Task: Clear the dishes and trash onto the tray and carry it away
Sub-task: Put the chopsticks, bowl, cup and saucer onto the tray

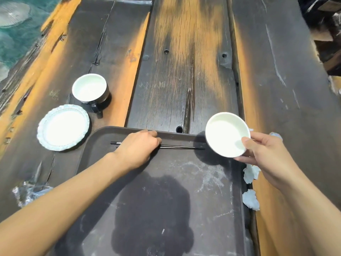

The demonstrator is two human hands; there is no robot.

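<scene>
A dark brown tray (166, 191) lies on the wooden table in front of me. Black chopsticks (179, 147) rest along its far edge, and my left hand (138, 146) is closed over their middle. My right hand (265, 154) holds a small white bowl (227, 134) by its rim, tilted, above the tray's far right corner. Left of the tray sit a pale blue scalloped plate (63, 127) and a dark mug with a white inside (89, 89). Two crumpled white tissues (251, 199) lie by the tray's right edge.
A crumpled clear plastic wrapper (30, 191) lies on the table at the left, near my left forearm. The table is made of dark, worn planks (184, 61) with holes and cracks. A teal patterned floor (16, 24) shows past its far left edge.
</scene>
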